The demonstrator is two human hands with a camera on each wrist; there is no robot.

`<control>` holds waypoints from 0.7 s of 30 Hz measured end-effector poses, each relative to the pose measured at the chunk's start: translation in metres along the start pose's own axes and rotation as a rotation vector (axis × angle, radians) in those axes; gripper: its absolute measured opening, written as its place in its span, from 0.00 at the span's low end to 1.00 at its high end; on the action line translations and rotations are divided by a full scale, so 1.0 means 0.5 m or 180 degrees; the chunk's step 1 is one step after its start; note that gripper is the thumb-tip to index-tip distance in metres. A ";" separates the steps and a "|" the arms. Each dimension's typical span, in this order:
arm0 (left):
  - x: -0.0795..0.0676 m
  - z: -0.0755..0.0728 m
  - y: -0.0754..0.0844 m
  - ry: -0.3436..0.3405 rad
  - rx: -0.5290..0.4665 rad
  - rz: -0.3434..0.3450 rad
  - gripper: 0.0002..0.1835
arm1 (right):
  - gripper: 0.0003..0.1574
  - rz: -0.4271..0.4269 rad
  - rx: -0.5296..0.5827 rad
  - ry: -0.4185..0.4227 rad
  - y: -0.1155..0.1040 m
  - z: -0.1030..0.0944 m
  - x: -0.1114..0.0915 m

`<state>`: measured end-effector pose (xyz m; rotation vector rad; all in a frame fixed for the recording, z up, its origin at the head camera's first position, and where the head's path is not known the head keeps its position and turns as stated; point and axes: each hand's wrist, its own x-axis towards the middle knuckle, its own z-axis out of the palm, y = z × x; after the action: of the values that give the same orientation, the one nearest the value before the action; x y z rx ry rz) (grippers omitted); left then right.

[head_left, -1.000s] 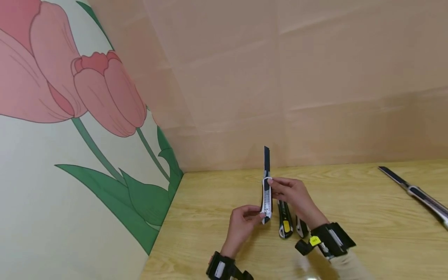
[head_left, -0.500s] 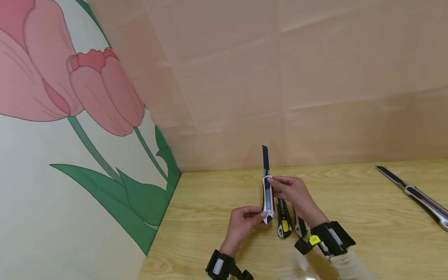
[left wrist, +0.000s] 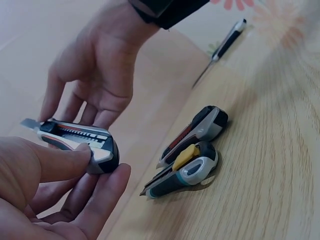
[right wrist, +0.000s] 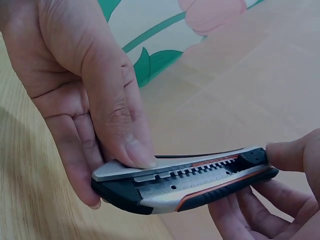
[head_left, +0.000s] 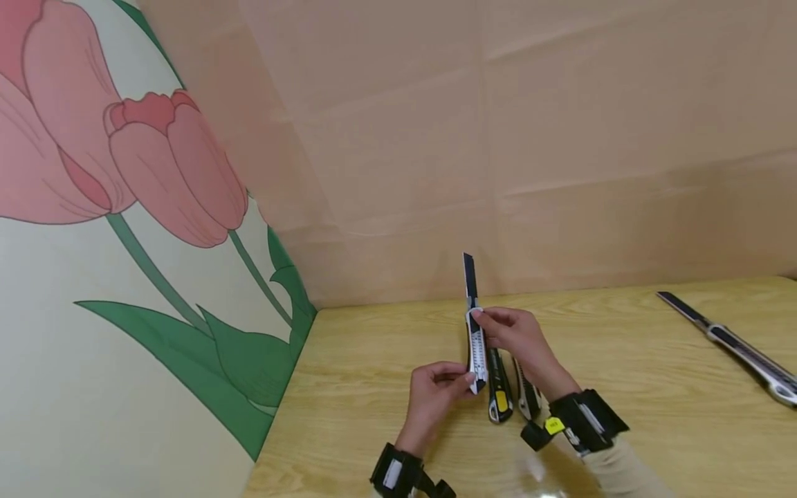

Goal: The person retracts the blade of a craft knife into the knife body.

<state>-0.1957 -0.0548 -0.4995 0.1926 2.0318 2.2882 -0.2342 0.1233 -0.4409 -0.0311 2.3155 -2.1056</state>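
Note:
A silver-and-black snap-off utility knife (head_left: 476,349) is held up between both hands, its dark blade (head_left: 470,273) extended and pointing away. My left hand (head_left: 431,394) pinches the butt end; in the left wrist view its thumb (left wrist: 65,162) lies on the handle there. My right hand (head_left: 518,337) grips the blade end of the handle, with its thumb (right wrist: 287,156) at the black slider (right wrist: 251,157) in the right wrist view. The blade is hidden there. Below the hands lie a black knife with a yellow slider (head_left: 500,387) and another knife (head_left: 528,398), partly covered by my right hand.
A further utility knife (head_left: 747,356), its blade out, lies at the right on the wooden table (head_left: 349,408). Brown paper (head_left: 398,138) covers the back wall. The left wall (head_left: 81,387) bears painted tulips. Both wrists wear black camera straps (head_left: 588,418).
The head view has turned slightly right, so the table things sit a little farther left. Both hands keep their hold on the knife, and its blade looks equally long.

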 end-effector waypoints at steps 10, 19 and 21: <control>0.000 0.000 -0.005 -0.0086 -0.0068 0.0056 0.07 | 0.36 -0.0063 0.0054 0.0228 0.005 0.008 -0.006; 0.001 -0.002 -0.007 -0.0105 -0.0059 0.0032 0.07 | 0.33 -0.0171 -0.0188 0.0349 0.006 0.015 -0.005; 0.000 -0.002 -0.005 -0.0116 -0.0064 0.0036 0.07 | 0.33 -0.0169 -0.0190 0.0360 0.006 0.016 -0.005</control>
<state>-0.1962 -0.0554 -0.5023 0.2431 1.9947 2.2932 -0.2317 0.1156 -0.4446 0.0271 2.4677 -2.1146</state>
